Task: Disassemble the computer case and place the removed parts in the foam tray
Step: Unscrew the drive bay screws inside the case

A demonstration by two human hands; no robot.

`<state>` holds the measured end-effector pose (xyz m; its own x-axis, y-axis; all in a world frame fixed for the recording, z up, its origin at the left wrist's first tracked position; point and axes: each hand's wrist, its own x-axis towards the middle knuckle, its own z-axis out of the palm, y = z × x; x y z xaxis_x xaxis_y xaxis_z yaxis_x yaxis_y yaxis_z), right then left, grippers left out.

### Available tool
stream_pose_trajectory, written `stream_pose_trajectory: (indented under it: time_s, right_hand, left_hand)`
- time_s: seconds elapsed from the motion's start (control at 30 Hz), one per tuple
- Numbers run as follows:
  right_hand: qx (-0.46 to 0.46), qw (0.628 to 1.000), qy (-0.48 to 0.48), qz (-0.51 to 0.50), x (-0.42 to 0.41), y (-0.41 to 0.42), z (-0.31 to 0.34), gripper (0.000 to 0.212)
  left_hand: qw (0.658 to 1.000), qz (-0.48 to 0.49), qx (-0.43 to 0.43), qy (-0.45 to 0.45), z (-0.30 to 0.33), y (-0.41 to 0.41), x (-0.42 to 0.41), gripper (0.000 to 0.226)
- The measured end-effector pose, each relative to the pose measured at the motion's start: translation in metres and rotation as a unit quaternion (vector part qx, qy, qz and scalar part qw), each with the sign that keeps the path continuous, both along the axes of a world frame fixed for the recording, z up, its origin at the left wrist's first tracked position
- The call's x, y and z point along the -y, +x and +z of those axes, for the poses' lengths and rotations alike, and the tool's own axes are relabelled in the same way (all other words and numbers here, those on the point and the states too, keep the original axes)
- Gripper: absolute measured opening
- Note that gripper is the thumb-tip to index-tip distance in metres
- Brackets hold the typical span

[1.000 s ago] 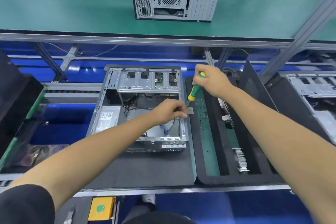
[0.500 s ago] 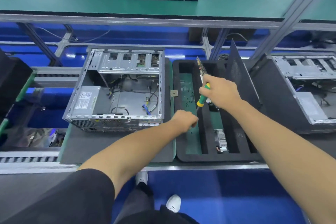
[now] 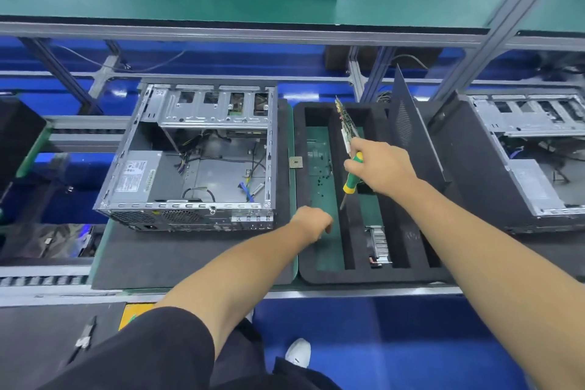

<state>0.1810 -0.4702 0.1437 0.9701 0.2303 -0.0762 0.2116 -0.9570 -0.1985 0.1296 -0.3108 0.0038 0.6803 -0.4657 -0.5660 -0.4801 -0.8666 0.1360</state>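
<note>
Left hand lower, beside foam tray

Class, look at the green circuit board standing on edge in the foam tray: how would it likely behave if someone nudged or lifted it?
The circuit board looks thin and flat, so probably stiff and light. It stands tilted on edge in a slot of the foam tray, so a sideways nudge might tip it. Its exposed components suggest it is fragile; hold it by the edges.

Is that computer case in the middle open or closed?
Open: the computer case lies with no side panel on top, so its cables and metal floor show.
</note>
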Motion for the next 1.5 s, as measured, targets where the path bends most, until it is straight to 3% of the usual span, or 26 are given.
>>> stream_pose_trajectory:
  time_s: [0.13, 0.3, 0.33, 0.43, 0.57, 0.7, 0.87, 1.07, 1.2, 1.5]
  right_hand:
    - [0.020, 1.000, -0.006, 0.007, -0.013, 0.015, 0.015, 0.024]
    - [0.074, 0.997, 0.004, 0.022, -0.042, 0.052, 0.055, 0.023]
    - [0.086, 0.996, 0.007, 0.025, -0.049, 0.059, 0.063, 0.023]
    - [0.118, 0.992, 0.018, 0.029, -0.073, 0.079, 0.083, 0.024]
    - [0.135, 0.990, 0.024, 0.020, -0.111, 0.099, 0.101, 0.022]
    - [0.132, 0.990, 0.037, 0.027, -0.150, 0.117, 0.105, 0.020]
    - [0.115, 0.992, 0.034, 0.025, -0.191, 0.142, 0.099, 0.022]
    - [0.044, 0.998, 0.013, 0.036, -0.213, 0.171, 0.079, 0.027]
    - [0.013, 0.999, 0.010, 0.035, -0.215, 0.183, 0.069, 0.023]
    - [0.016, 0.999, -0.021, 0.029, -0.219, 0.197, 0.071, 0.022]
  left_hand:
    - [0.999, -0.034, -0.001, 0.029, 0.027, 0.020, 0.000, 0.044]
    - [0.990, -0.053, 0.125, 0.040, 0.088, 0.074, -0.009, 0.033]
    - [0.986, -0.053, 0.152, 0.030, 0.102, 0.085, -0.017, 0.028]
    - [0.973, -0.042, 0.216, -0.066, 0.138, 0.115, -0.056, 0.045]
    - [0.953, 0.040, 0.131, -0.271, 0.159, 0.139, -0.118, 0.041]
    - [0.925, 0.107, 0.149, -0.333, 0.154, 0.159, -0.165, 0.018]
    - [0.896, 0.197, 0.092, -0.387, 0.137, 0.178, -0.195, 0.020]
    - [0.888, 0.218, 0.045, -0.402, 0.117, 0.192, -0.209, 0.015]
    - [0.902, 0.191, 0.067, -0.380, 0.099, 0.198, -0.209, 0.012]
    - [0.895, 0.180, 0.104, -0.394, 0.080, 0.207, -0.210, 0.012]
